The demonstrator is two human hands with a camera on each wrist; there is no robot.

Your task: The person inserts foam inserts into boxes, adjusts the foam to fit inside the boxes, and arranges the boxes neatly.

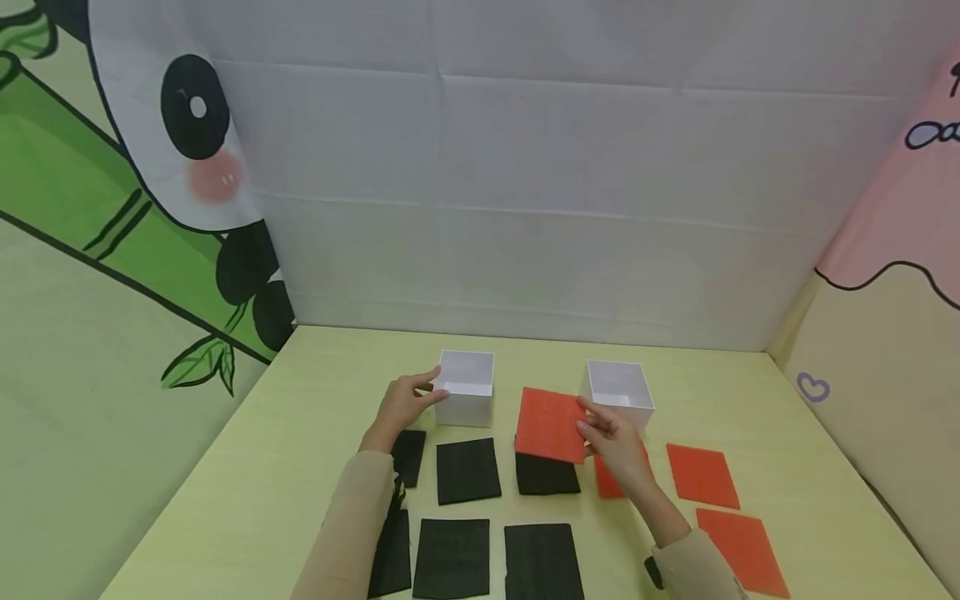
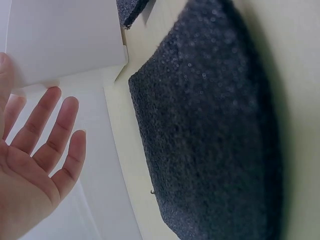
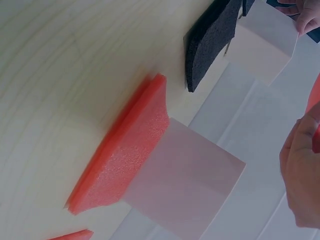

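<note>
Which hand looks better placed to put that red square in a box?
Probably the right hand: it pinches the red square, close to the right box. The left hand holds no square; it touches the left box, farther from the square.

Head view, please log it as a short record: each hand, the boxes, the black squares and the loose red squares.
Left hand: touching the left side of the left white box
Right hand: pinching a raised red square by its right edge
Right white box: open-topped, behind the right hand
Black squares: two rows, some partly hidden
Loose red squares: three visible, toward the right
</note>
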